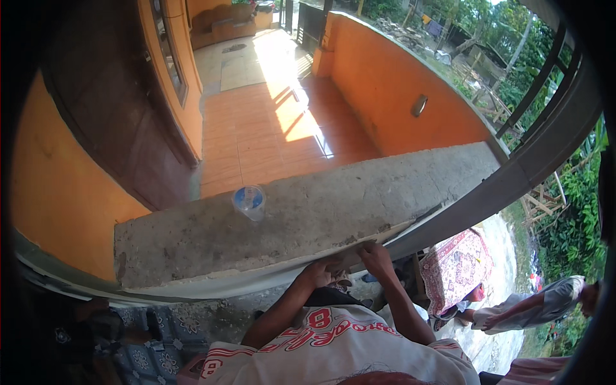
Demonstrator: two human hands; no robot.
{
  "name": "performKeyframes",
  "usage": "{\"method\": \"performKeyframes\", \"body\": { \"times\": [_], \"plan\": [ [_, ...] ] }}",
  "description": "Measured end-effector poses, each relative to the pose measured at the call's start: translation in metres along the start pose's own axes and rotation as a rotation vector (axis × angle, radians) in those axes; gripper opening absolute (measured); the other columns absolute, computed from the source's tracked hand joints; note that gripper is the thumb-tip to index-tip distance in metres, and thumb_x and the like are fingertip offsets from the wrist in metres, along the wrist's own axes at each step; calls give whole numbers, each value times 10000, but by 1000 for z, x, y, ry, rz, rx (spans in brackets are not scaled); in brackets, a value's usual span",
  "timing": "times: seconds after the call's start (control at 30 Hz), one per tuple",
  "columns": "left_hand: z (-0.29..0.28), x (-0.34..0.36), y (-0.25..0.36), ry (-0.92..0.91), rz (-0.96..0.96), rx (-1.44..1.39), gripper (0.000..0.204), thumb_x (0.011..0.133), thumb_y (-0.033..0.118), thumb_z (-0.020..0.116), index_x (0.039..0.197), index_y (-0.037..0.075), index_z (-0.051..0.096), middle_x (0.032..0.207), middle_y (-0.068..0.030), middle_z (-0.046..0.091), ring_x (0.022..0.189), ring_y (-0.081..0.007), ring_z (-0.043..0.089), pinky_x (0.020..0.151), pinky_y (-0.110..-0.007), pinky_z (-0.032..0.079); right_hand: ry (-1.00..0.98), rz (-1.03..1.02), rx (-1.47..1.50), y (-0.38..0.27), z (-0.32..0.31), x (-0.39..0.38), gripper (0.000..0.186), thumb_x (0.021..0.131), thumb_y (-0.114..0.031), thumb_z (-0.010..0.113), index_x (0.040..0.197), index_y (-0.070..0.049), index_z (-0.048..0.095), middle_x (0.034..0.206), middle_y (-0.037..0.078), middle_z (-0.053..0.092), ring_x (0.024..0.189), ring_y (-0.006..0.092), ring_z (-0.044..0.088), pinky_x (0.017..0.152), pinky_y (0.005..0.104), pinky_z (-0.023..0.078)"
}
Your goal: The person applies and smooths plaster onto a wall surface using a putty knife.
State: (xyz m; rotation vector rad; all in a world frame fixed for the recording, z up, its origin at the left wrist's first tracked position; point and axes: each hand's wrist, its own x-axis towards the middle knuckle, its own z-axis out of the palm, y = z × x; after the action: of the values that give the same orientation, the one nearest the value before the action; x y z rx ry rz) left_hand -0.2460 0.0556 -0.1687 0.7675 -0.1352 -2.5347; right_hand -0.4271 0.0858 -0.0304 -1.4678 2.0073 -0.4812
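Both of my hands are at the near edge of a bare concrete ledge (pixel 308 215) on top of a low wall. My left hand (pixel 318 272) has its fingers curled against the upper front edge. Close to its right, my right hand (pixel 376 259) is closed in a pinch at the same edge. Between them shows a small dull grey-brown patch, and whether it is a separate piece or part of the wall I cannot make out. A clear plastic cup (pixel 249 201) with a blue-printed lid lies on the ledge, beyond my hands.
A dark post (pixel 475 199) slants past the ledge's right end. Beyond lie an orange-tiled porch floor (pixel 237 135), an orange wall (pixel 391 90) and a brown door (pixel 122 109). At right, a person (pixel 539 308) is near a patterned red cloth (pixel 454 268); a dark-clothed person (pixel 96 330) is at left.
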Motion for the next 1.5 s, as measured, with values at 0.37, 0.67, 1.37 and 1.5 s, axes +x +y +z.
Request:
{"method": "performKeyframes", "body": {
  "times": [0.37, 0.67, 1.37, 1.5],
  "plan": [
    [-191, -182, 41, 18, 468, 344, 356, 813, 144, 749, 1143, 127, 616, 1111, -51, 646, 1059, -209, 601, 908, -419, 497, -246, -285, 45, -134, 160, -60, 377, 902, -328, 592, 1005, 25, 679, 914, 244, 682, 860, 389, 650, 782, 445, 481],
    [-193, -328, 69, 492, 519, 242, 328, 815, 167, 725, 1117, 65, 644, 1061, -70, 639, 1008, -196, 612, 906, -369, 485, -843, 74, 915, -192, 249, -95, 356, 938, -236, 619, 1208, -5, 593, 1132, 132, 653, 889, 247, 669, 860, 362, 531],
    [41, -147, 4, 855, 756, 995, 320, 887, 199, 698, 1091, -43, 652, 982, -73, 673, 886, -147, 599, 825, -286, 462, -811, 348, 1466, -9, 109, 3, 240, 879, -179, 586, 1091, -71, 614, 1119, 88, 595, 1087, 244, 548, 958, 426, 454],
    [81, -81, -16, 436, 590, 669, 361, 907, 180, 671, 1216, 12, 590, 1134, -87, 647, 1028, -213, 635, 907, -335, 479, -370, 242, 1330, 44, 42, 17, 256, 866, -194, 592, 1027, -4, 655, 1010, 111, 637, 903, 227, 609, 808, 339, 505]
  ]
}}
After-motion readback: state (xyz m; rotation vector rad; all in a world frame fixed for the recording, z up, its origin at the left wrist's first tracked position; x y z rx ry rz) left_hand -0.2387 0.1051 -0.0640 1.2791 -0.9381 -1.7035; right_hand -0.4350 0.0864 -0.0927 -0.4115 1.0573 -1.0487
